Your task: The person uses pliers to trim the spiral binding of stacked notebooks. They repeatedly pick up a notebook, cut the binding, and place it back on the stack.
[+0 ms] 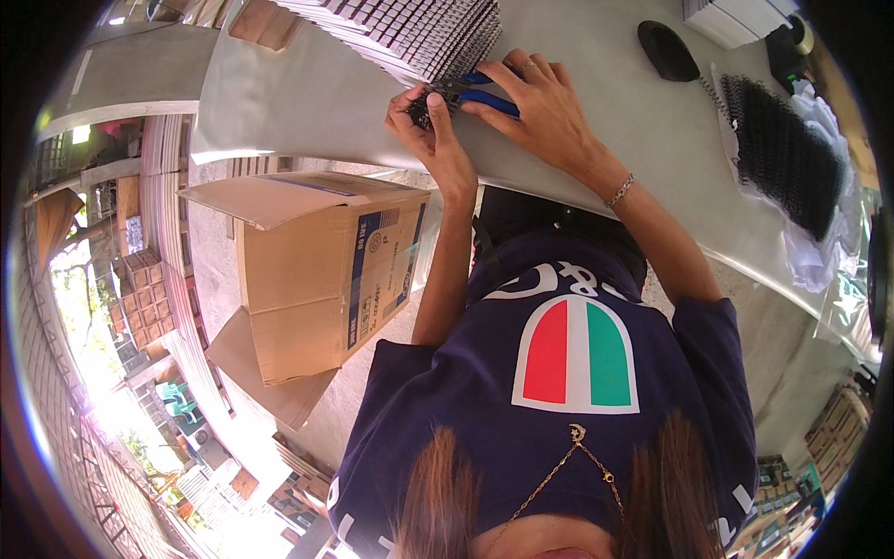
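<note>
At the near corner of a tall stack of coil-bound books [391, 35], my left hand [436, 144] pinches the end of a dark binding coil [418, 114]. My right hand [551, 110] is wrapped round a pair of blue-handled pliers [491, 101]. The jaws of the pliers point left, at the coil by my left fingertips. Fingers partly cover the jaws, so I cannot tell whether they are closed on the wire. Both hands are close together over the near edge of the grey table [605, 56].
A bundle of black coils [787, 154] lies on crumpled clear plastic at the right. Behind it are a black rounded object [669, 51], a white paper stack [736, 20] and a tape roll [799, 34]. An open cardboard box [307, 270] stands below the table's left edge.
</note>
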Demonstrator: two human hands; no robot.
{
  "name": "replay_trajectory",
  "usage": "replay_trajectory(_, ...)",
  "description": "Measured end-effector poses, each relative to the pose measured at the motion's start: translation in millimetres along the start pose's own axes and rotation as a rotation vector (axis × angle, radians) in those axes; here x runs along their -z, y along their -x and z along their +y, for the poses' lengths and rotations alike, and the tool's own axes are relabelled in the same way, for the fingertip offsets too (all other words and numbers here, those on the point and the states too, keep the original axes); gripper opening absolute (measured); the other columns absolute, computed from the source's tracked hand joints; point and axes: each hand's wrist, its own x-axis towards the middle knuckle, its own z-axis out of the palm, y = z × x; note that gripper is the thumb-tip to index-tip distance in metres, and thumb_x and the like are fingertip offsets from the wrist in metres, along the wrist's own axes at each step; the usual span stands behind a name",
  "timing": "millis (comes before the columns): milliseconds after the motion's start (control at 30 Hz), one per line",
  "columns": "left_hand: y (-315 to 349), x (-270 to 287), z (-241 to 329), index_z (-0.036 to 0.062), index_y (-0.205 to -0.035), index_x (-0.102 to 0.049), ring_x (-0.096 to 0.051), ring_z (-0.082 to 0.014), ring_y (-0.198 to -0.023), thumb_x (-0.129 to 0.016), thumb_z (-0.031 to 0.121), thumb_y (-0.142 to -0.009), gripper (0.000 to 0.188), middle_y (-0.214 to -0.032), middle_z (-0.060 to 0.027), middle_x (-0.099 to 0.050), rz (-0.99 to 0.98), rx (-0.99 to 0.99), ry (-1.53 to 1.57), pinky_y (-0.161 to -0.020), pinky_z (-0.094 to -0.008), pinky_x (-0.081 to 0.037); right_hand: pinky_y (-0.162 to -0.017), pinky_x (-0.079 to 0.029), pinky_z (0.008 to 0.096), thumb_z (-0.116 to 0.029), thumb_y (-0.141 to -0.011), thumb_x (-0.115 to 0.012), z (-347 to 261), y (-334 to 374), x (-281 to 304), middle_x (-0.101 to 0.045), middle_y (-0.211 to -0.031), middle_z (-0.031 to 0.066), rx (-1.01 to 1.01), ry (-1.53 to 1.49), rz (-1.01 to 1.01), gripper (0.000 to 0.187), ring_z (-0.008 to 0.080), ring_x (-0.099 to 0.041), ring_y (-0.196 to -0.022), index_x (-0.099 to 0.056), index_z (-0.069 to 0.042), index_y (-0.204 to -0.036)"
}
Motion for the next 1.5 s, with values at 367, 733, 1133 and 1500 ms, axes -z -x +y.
replay_trajectory(367, -2, 6, -14, 0.0073, -0.125, -0.049, -0.046, -0.0146, -0.104, -0.057, 0.029, -0.105, 0.030, -0.118, -0.0037, -0.047, 0.036, 0.080, 0.218, -0.095, -0.0325, -0.038, -0.074, -0.056, 0.0443, -0.052, -0.092, -0.068, -4, 8, 15, -0.073, -0.094, 0.0125, -0.231, -0.147, -0.143, 0.046, 0.0325, -0.072, -0.084, -0.067, -0.011, -0.115)
replay_trajectory(733, 2, 4, 6, 0.0059, -0.126, -0.052, -0.042, -0.0192, -0.115, -0.061, 0.025, -0.102, 0.032, -0.125, -0.0084, -0.042, -0.010, 0.029, -0.085, -0.102, -0.0367, -0.034, -0.099, -0.040, 0.0486, -0.054, -0.092, -0.067, 0, 5, 2, -0.064, -0.117, 0.0164, -0.051, 0.004, -0.078, 0.051, 0.0327, -0.060, -0.110, -0.065, -0.014, -0.124)
replay_trajectory(1133, 3, 7, 6, 0.0039, -0.128, -0.052, -0.041, -0.0225, -0.116, -0.054, 0.033, -0.107, 0.036, -0.126, -0.0127, -0.040, -0.010, 0.018, -0.164, -0.104, -0.0400, -0.033, -0.077, -0.055, 0.0445, -0.049, -0.092, -0.069, 0, 10, 16, -0.072, -0.096, 0.0122, -0.159, -0.082, -0.152, 0.043, 0.0323, -0.071, -0.085, -0.066, -0.011, -0.113)
replay_trajectory(1500, 3, 9, 10, 0.0014, -0.117, -0.056, -0.036, -0.0321, -0.123, -0.057, 0.019, -0.103, 0.022, -0.127, -0.0186, -0.043, -0.071, -0.167, -0.484, -0.106, -0.0485, -0.027, -0.096, -0.040, 0.0485, -0.055, -0.092, -0.066, 5, 14, -6, -0.064, -0.120, 0.0166, -0.051, 0.024, -0.084, 0.051, 0.0326, -0.061, -0.112, -0.064, -0.015, -0.123)
